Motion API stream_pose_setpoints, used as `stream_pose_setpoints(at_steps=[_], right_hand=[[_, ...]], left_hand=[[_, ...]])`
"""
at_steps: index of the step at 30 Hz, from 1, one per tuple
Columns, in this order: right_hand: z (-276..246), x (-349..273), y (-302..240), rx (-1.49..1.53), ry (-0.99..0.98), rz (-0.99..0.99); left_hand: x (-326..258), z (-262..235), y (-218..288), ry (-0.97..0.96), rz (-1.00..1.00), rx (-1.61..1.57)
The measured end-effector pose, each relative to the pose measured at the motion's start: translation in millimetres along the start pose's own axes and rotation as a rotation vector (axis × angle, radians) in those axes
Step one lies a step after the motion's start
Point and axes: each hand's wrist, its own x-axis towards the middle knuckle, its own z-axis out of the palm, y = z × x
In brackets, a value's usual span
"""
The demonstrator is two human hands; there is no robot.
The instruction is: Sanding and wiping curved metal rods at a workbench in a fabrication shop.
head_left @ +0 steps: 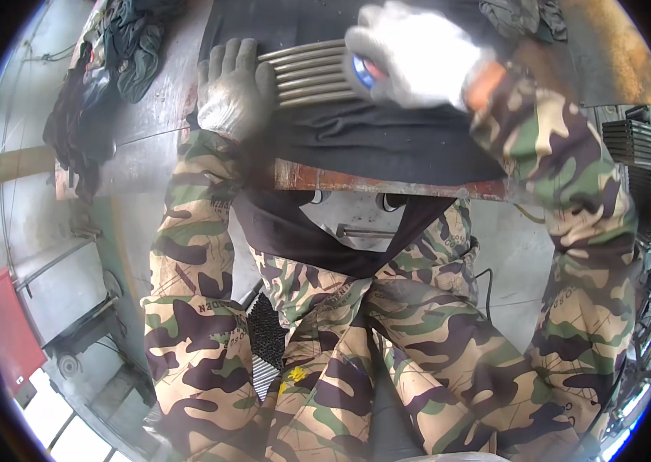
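Observation:
Several slim metal rods lie side by side on a black cloth over the table. My left hand, in a pale grey work glove, lies flat at their left ends with its fingers stretched out. Over their right part is my right hand, in a white glove and smeared by motion and glare. Its fingers are bent round a small round thing with a blue rim and a reddish patch. The glove covers most of that thing, so its kind does not show. The rods' right ends are hidden behind this hand.
The worn table edge runs just in front of my lap. Crumpled dark cloths lie at the table's far left, and another grey-green cloth at the far right. Stacks of metal parts stand to the right. A red panel is at left.

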Motion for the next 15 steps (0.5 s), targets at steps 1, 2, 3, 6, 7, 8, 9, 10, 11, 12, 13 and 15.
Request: stream_pose_setpoints(at_steps=[1, 2, 3, 6, 7, 8, 9, 10, 11, 12, 13, 15], right_hand=[[-1.2, 1.9, 6.0, -0.036, 0.009, 0.023], [4.5, 16.0, 16.7, -0.082, -0.052, 0.131], [1.8, 17.8, 30.9, -0.035, -0.077, 0.189], [7.8, 10.7, 48.5, -0.079, -0.036, 0.236], [10.0, 0.5, 44.5, -0.078, 0.009, 0.195], [8.8, -9.9, 42.1, -0.097, -0.024, 0.153], [8.2, -18.6, 35.0, -0.106, -0.055, 0.104], [4.4, -29.6, 28.9, -0.047, -0.015, 0.012], [4.1, -33.7, 27.7, -0.048, 0.016, -0.018], [2.9, -31.1, 29.6, -0.054, 0.019, 0.012], [5.2, -25.2, 33.3, -0.052, 0.026, 0.042], [2.7, -21.0, 50.8, -0.140, 0.005, 0.142]], left_hand=[[5.1, 1.7, 2.4, 0.009, 0.010, -0.005], [5.4, 2.9, 1.3, -0.018, 0.018, -0.010], [5.0, 5.2, 2.0, -0.015, 0.024, -0.013], [0.3, 6.5, 4.8, 0.028, -0.004, 0.017], [1.7, 6.3, 5.6, 0.033, -0.010, 0.013], [3.7, 6.1, 5.4, 0.038, -0.003, 0.000], [3.6, 2.7, 4.4, 0.034, 0.002, -0.003], [4.5, -3.1, 5.7, 0.033, -0.002, -0.004], [6.2, -10.7, 7.9, 0.009, 0.018, 0.010], [5.6, -15.0, 8.8, -0.016, 0.038, 0.025], [1.1, -15.6, 5.6, -0.023, 0.038, 0.033], [2.5, -7.5, 5.7, 0.058, 0.076, 0.046]])
